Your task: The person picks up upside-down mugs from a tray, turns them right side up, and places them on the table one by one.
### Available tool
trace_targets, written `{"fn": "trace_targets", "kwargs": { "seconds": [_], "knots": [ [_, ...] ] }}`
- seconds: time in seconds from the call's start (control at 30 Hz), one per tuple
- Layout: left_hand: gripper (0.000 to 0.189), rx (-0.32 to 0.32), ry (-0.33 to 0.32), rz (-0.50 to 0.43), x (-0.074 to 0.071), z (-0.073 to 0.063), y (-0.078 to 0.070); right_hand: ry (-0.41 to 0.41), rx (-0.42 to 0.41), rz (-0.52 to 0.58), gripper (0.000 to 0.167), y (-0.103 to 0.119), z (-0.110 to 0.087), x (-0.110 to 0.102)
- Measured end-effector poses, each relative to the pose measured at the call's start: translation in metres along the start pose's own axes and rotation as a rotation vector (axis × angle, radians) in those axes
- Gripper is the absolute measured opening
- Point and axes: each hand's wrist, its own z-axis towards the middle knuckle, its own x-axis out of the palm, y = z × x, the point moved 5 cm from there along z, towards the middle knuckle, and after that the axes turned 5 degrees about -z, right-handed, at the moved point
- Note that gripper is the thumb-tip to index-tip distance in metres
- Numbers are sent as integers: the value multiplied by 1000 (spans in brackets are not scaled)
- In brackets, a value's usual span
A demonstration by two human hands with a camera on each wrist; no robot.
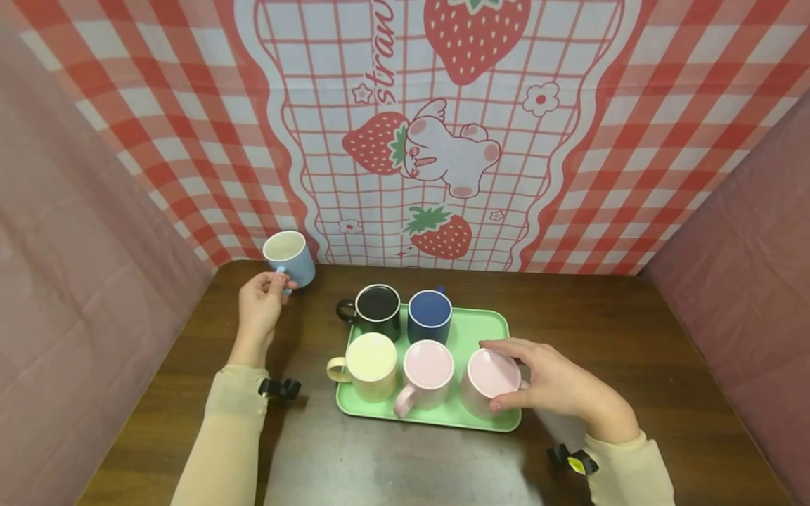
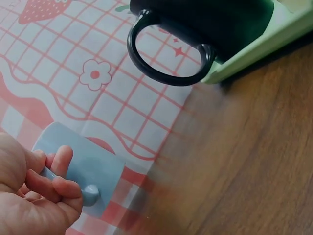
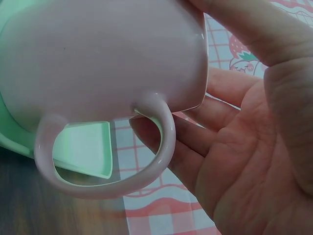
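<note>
At the back left, my left hand [image 1: 261, 303] pinches the handle of a light blue mug [image 1: 299, 266]. The left wrist view shows its fingers curled round that handle, with the mug [image 2: 93, 164] in front of the checked cloth. Whether its base touches the table I cannot tell. My right hand [image 1: 550, 376] holds a pink mug [image 1: 490, 376] by its upper body, thumb on the near side and fingers on the far side. This mug stands at the right end of a green tray [image 1: 471, 327]. In the right wrist view its handle [image 3: 166, 132] lies beside the palm.
Also on the tray are a black mug [image 1: 378, 309], a dark blue mug [image 1: 430, 316], a yellow mug [image 1: 372, 365] and another pink mug [image 1: 428, 372]. A checked strawberry cloth [image 1: 557, 176] hangs behind the brown wooden table [image 1: 380, 464]. Pink curtains [image 1: 82, 246] flank both sides.
</note>
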Motion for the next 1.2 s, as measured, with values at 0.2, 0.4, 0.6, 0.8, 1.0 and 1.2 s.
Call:
{"fn": "trace_targets", "kwargs": {
  "seconds": [0.2, 0.4, 0.6, 0.8, 1.0, 1.2],
  "knots": [
    [26, -22, 0, 9, -1, 2, 5, 7, 10, 5, 90, 0, 0, -1],
    [25, -22, 1, 15, -1, 5, 10, 11, 16, 2, 91, 1, -1, -2],
    [26, -39, -4, 40, -5, 6, 13, 14, 9, 9, 91, 0, -1, -2],
    [24, -51, -12, 72, -8, 4, 17, 21, 14, 13, 91, 0, 0, -1],
    [21, -68, -16, 60, -10, 5, 24, 19, 13, 9, 91, 0, 0, -1],
    [22, -56, -36, 56, -12, 4, 23, 8, -2, 6, 90, -1, 1, 0]
  ]
}}
